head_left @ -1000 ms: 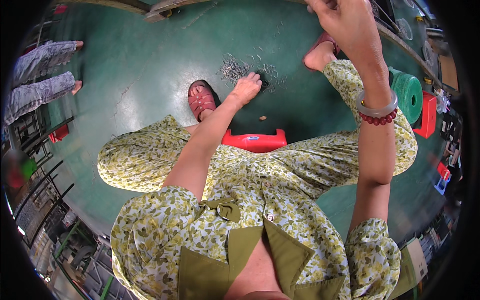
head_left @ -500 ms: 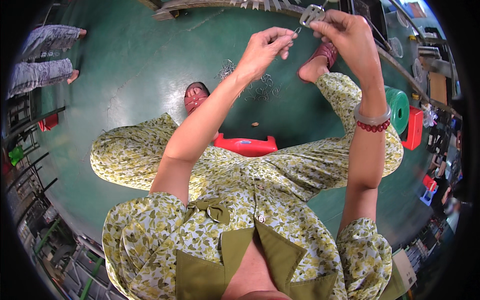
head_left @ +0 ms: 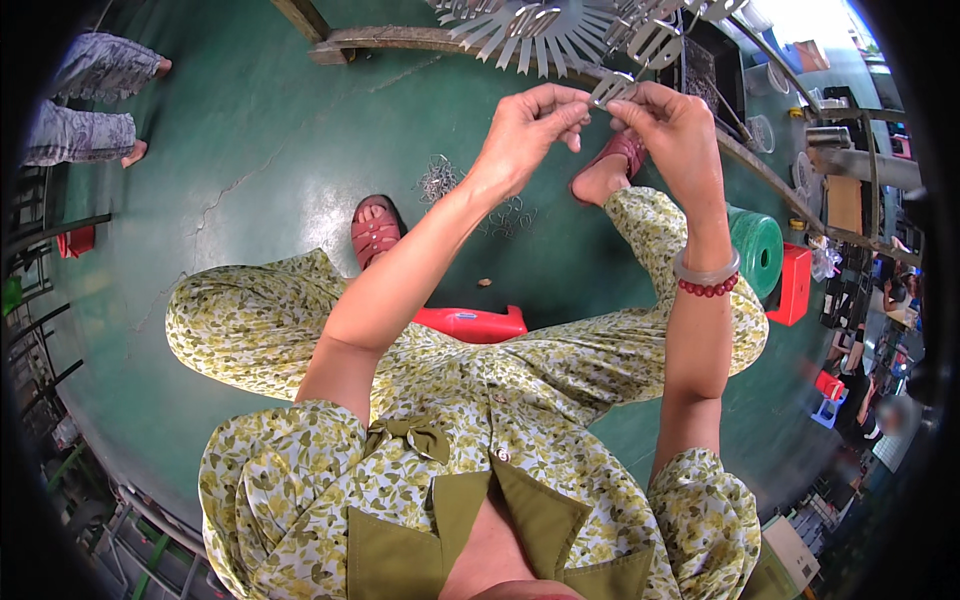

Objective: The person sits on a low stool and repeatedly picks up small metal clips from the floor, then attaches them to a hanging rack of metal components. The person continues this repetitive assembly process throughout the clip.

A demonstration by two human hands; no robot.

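A small slotted metal plate (head_left: 611, 90) is pinched in my right hand (head_left: 668, 125), thumb against fingers. My left hand (head_left: 530, 130) is closed with its fingertips at the plate's left edge. The bent wire hook that it held earlier is mostly hidden between those fingers now. Just above, more slotted metal plates (head_left: 655, 45) hang in a chain, blurred where they meet. A fan of flat metal strips (head_left: 530, 35) hangs to their left. Loose wire hooks lie on the floor beneath my arms, in a denser pile (head_left: 438, 180) and a scattered patch (head_left: 508, 216).
I sit low, knees spread, over a red plastic stool (head_left: 470, 323). A wooden rail (head_left: 400, 38) runs across the far side. At my right stand a green roll (head_left: 755, 252) and a red box (head_left: 792, 285). Another person's legs (head_left: 85, 135) show at far left.
My left hand has brought the wire hook right up to the plate, and the gap between my hands has closed. The view has tilted up, showing more hanging metal pieces.
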